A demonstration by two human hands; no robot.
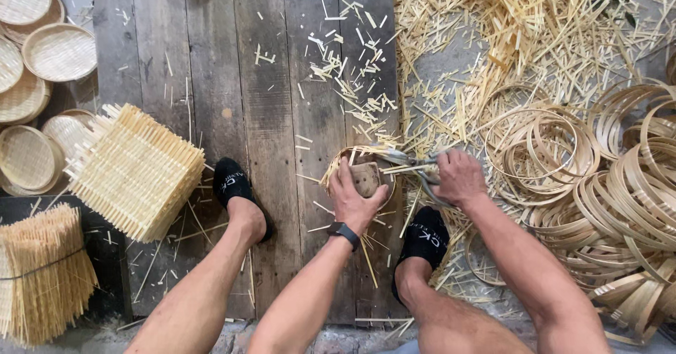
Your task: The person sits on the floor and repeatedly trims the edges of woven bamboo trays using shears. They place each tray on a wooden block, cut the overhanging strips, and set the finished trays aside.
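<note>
Observed from the head view: the person sits above a floor of grey weathered wooden planks (211, 65) with both feet in black socks.

Left hand (355, 198): its grip is pressed around a small round brown wooden block (365, 178), which sits inside a partly woven pale bamboo basket (345, 160) with loose strip ends sticking out. The basket rests low over the planks between the two feet. A black wristwatch (343, 231) is on this wrist.

Right hand (458, 178): fingers closed around the handles of grey metal shears (412, 165), whose blades point left and meet the basket's rim strips.

Surroundings: a litter of cut pale bamboo offcuts (507, 23) covers the upper right. Coiled bamboo hoop rims (620, 185) are heaped at the right, just beside the right forearm. A stack of square woven bamboo mats (137, 171) lies left of the left foot. A tied bundle of bamboo sticks (42, 273) sits at lower left. Finished round shallow woven trays (60, 53) are piled at upper left.
</note>
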